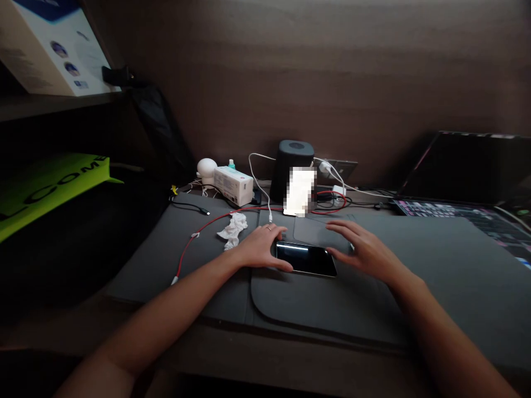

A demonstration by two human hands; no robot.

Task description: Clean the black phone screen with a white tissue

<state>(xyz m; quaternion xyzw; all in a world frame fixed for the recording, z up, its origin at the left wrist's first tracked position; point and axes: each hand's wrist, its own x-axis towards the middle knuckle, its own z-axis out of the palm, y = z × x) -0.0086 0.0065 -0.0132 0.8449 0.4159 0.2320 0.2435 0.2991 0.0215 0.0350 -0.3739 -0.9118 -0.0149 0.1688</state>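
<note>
A smartphone [307, 258] with a dark screen lies face up on the grey mat. My left hand [261, 246], with a ring on one finger, is at the phone's left end. Its thumb reaches along the near edge and its fingers are by the far corner, spread apart; whether they touch the phone I cannot tell. At the phone's right end hovers my right hand [365, 251], thumb and fingers apart, with nothing in it. Just beyond the phone is a flat grey rectangular piece [315, 231], partly behind my right hand.
Crumpled tissue [234, 228] and a red cable [194, 235] lie left. Behind stand a white box [234, 185], a round white figure [206, 171], a dark speaker-like cylinder [294, 152] and a bright blurred screen [299, 190]. An open laptop [468, 171] is right; a shelf holds a carton [62, 50].
</note>
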